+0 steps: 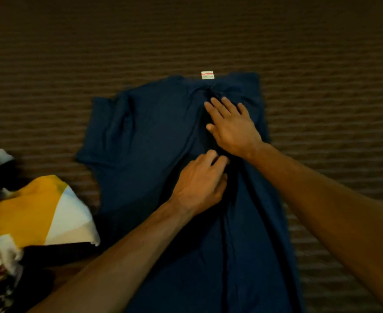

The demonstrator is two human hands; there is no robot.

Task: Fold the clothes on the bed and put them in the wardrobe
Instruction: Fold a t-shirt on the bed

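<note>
navy shirt (154, 141) spread on brown striped bedspread (73, 64) | right hand (233, 126) flat, fingers spread, pressing shirt | left hand (199, 185) curled, pinching a fold | other clothes (35, 211) at left

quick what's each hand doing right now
left hand: fingers curled, pinching a fold of the navy t-shirt.
right hand: open, pressed flat on the t-shirt, holding nothing.
</note>
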